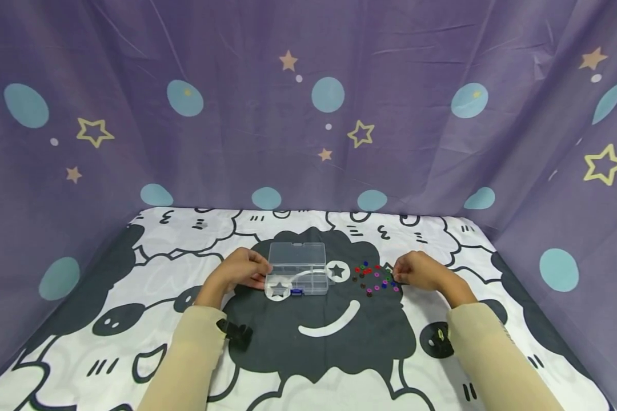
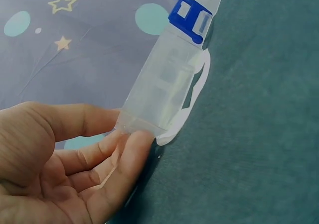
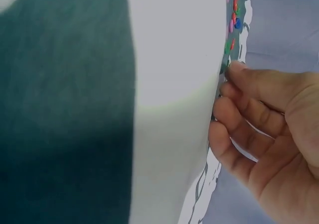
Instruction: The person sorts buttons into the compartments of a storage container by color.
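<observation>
Left of centre on the dark sheep face of the patterned cloth sits a clear box, its lid standing back behind the compartments and a blue latch at the front edge. Because the plastic is see-through, the cloth's printed white star and curve show from beneath, and the dividers are hard to trace; what the compartments contain I cannot tell. The left wrist view gives the box at a slant, its far end cut off by the upper border.

The left hand pinches the near corner of the box's left end, thumb on one face and fingertips on the other, a narrow grip. Its lower fingers partly overlap one another.

Right of the box, apart from it, small beads lie scattered in red, pink, blue, green and dark tones; the dark ones nearly vanish against the grey. The right hand is at their right edge, fingers bent and thumb tip close to the forefinger. Whether a bead is caught between them I cannot tell: the fingertips hide it, and the right wrist view shows only a thin, edge-on strip of beads beyond the thumb.

Both sleeves run out of the head view's lower edge.
</observation>
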`<move>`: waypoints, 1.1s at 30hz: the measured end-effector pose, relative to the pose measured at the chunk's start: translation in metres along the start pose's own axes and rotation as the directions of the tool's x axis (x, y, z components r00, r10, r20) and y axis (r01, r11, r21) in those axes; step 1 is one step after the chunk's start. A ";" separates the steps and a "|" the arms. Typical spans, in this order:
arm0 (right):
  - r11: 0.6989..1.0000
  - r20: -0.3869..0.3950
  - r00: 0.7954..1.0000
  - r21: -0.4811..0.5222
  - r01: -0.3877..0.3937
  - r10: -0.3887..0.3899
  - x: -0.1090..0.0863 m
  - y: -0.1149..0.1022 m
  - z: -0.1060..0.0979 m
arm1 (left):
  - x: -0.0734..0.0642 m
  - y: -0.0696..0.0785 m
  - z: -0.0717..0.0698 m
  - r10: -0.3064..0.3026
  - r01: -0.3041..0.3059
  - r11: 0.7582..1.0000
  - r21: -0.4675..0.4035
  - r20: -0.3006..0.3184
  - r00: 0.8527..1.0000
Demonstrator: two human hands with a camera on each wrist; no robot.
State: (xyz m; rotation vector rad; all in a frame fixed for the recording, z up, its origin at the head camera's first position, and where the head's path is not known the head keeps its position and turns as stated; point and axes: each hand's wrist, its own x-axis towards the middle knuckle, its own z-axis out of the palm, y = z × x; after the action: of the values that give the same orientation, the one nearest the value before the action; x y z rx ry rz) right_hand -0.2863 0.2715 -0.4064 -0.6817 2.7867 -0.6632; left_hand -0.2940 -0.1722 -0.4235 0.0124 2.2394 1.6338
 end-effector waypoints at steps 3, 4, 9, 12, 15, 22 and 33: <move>1.000 0.021 1.000 0.020 0.005 -0.005 -0.002 0.002 0.001 | 0.001 -0.001 0.001 0.002 -0.002 1.000 -0.006 -0.023 1.000; 1.000 0.025 1.000 0.029 0.010 -0.011 -0.003 0.002 0.001 | 0.001 -0.001 0.001 0.001 -0.001 1.000 -0.006 -0.030 1.000; 0.997 0.029 0.999 0.063 0.036 -0.037 -0.004 0.006 0.003 | -0.001 0.001 0.001 0.008 -0.009 1.000 -0.026 -0.037 0.999; 0.996 0.039 0.998 0.081 0.037 -0.040 -0.003 0.006 0.004 | -0.003 0.001 0.001 0.010 -0.012 0.999 -0.043 -0.033 0.999; 0.996 0.042 0.998 0.080 0.048 -0.051 -0.003 0.006 0.005 | -0.003 0.000 0.001 0.006 -0.008 0.999 -0.052 -0.035 0.999; 0.994 0.041 0.994 0.040 0.103 -0.104 -0.002 0.005 0.004 | -0.002 -0.002 0.001 -0.003 0.000 0.998 -0.056 -0.048 0.999; 0.995 0.088 0.992 0.053 0.090 -0.095 0.000 0.004 0.004 | 0.000 -0.006 -0.001 -0.001 -0.002 0.998 -0.063 -0.046 0.999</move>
State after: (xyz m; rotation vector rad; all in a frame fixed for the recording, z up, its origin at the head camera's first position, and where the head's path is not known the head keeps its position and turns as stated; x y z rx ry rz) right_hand -0.2872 0.2733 -0.4117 -0.8146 2.6615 -0.6969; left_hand -0.2928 -0.1753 -0.4281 -0.0417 2.2199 1.7207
